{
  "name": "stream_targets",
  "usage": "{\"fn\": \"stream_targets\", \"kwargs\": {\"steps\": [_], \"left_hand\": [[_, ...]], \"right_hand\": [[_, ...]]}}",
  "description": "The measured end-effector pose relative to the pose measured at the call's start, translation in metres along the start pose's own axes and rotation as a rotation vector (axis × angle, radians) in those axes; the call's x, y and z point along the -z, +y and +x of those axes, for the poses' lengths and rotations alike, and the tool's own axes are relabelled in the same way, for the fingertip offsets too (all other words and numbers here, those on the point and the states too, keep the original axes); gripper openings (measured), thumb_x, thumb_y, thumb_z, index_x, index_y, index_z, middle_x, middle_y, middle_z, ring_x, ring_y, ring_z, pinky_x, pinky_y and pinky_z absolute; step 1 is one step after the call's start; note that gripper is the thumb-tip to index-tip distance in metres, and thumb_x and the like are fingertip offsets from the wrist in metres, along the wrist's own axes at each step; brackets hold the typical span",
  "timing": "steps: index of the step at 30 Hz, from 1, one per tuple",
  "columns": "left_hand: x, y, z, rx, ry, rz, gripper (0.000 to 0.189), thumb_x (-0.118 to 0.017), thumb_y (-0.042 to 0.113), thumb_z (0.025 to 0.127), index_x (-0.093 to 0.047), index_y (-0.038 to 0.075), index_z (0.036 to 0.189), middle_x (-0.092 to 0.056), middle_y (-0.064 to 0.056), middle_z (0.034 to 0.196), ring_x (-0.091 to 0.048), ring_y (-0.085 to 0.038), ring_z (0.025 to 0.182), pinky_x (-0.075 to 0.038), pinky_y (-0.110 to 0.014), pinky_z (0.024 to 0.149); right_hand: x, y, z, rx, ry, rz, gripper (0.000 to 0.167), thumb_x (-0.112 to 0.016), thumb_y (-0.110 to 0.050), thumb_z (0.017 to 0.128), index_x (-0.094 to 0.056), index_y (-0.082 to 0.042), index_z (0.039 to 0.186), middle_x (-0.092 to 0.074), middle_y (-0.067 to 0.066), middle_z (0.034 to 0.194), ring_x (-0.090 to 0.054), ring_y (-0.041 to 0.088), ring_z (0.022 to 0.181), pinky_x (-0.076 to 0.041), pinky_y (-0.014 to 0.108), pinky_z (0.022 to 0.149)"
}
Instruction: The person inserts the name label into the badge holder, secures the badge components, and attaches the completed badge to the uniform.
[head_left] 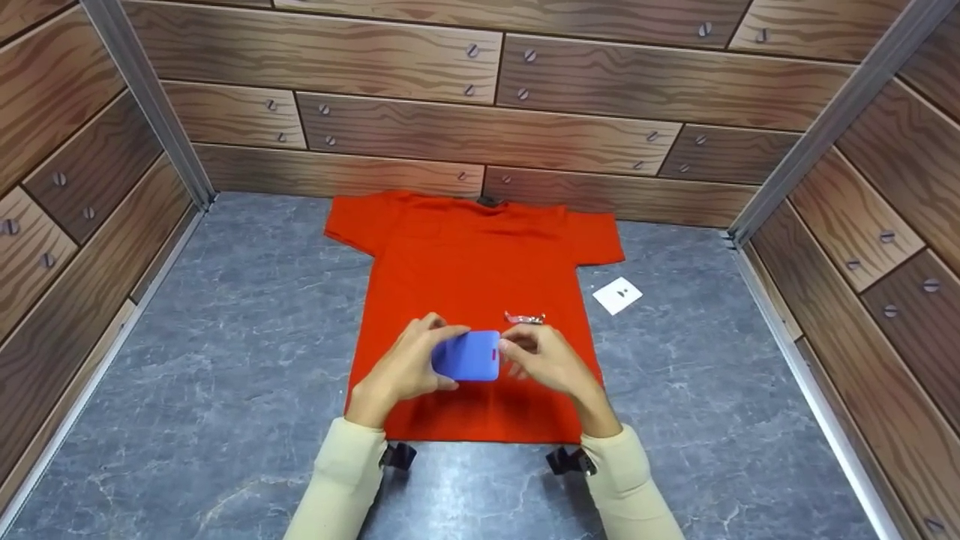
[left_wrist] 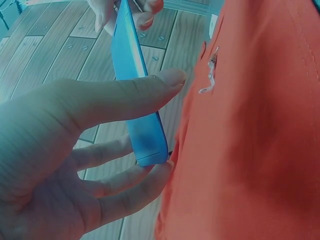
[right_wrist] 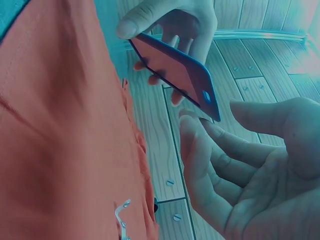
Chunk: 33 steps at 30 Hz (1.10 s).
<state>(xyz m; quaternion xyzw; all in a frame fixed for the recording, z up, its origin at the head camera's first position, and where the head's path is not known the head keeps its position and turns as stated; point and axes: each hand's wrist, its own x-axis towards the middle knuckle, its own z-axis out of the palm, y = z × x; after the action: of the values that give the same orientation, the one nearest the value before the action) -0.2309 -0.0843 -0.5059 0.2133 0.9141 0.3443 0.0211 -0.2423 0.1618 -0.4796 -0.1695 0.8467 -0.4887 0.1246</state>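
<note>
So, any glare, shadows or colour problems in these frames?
Head: glare on the grey surface near the bottom edge, shadow low on the red shirt; left wrist: teal cast, pale highlight along the blue case; right wrist: similar cast, dark shadow on the shirt.

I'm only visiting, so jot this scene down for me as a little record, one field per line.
Shirt: red, spread flat
Case: blue, slot near one end, held above the shirt
Left hand: grips the case
Right hand: beside the slotted end
Metal piece: shiny, lying on the shirt
Card: white, dark mark, right of the shirt
</note>
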Motion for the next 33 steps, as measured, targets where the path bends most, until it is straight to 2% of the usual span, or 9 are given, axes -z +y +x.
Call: {"fn": "stream_targets", "kwargs": {"steps": [6,10,14,21,28,33], "left_hand": [[-0.002,0.003,0.0,-0.019,-0.005,0.009,0.073,-0.092,0.016,0.076,-0.062,0.021,0.142,-0.057,-0.011,0.128,-0.051,-0.034,0.121,-0.056,-0.053,0.097],[-0.003,0.003,0.001,-0.043,0.012,0.013,0.073,-0.093,0.017,0.075,-0.063,0.02,0.141,-0.058,-0.011,0.126,-0.052,-0.033,0.119,-0.056,-0.051,0.097],[-0.003,0.003,0.001,-0.04,0.013,0.018,0.074,-0.093,0.017,0.075,-0.062,0.021,0.142,-0.058,-0.01,0.127,-0.052,-0.032,0.119,-0.057,-0.051,0.098],[-0.001,0.002,-0.001,-0.026,0.009,0.025,0.074,-0.093,0.018,0.076,-0.062,0.022,0.143,-0.057,-0.01,0.128,-0.051,-0.032,0.12,-0.057,-0.051,0.097],[-0.001,0.002,-0.001,-0.026,0.007,0.028,0.074,-0.093,0.017,0.076,-0.062,0.021,0.143,-0.057,-0.009,0.128,-0.051,-0.03,0.12,-0.057,-0.05,0.097],[-0.001,0.003,0.0,-0.038,0.015,0.037,0.074,-0.093,0.018,0.076,-0.062,0.02,0.143,-0.057,-0.01,0.128,-0.051,-0.031,0.119,-0.057,-0.049,0.097]], "right_hand": [[-0.003,0.003,0.0,-0.038,0.006,-0.014,0.028,-0.066,-0.019,0.102,-0.07,0.004,0.118,-0.074,0.019,0.099,-0.071,0.042,0.076,-0.063,0.052,0.074],[-0.003,0.004,0.0,-0.036,-0.007,-0.001,0.027,-0.066,-0.017,0.101,-0.07,0.005,0.115,-0.074,0.02,0.099,-0.071,0.031,0.073,-0.063,0.051,0.074],[-0.004,0.002,0.002,-0.035,-0.019,0.013,0.024,-0.067,-0.017,0.1,-0.071,0.004,0.112,-0.075,0.02,0.1,-0.071,0.022,0.071,-0.063,0.052,0.075],[-0.009,-0.001,0.004,-0.044,0.005,0.037,0.021,-0.068,-0.016,0.1,-0.071,0.003,0.109,-0.075,0.017,0.09,-0.072,0.032,0.068,-0.063,0.051,0.07],[-0.011,-0.001,0.006,-0.072,0.003,0.045,0.022,-0.073,-0.014,0.096,-0.069,0.003,0.108,-0.07,0.008,0.075,-0.065,0.014,0.056,-0.059,0.029,0.057],[-0.012,-0.001,0.007,-0.089,0.007,0.057,0.023,-0.074,-0.015,0.096,-0.068,0.004,0.107,-0.069,0.006,0.071,-0.065,0.013,0.054,-0.06,0.033,0.057]]}}
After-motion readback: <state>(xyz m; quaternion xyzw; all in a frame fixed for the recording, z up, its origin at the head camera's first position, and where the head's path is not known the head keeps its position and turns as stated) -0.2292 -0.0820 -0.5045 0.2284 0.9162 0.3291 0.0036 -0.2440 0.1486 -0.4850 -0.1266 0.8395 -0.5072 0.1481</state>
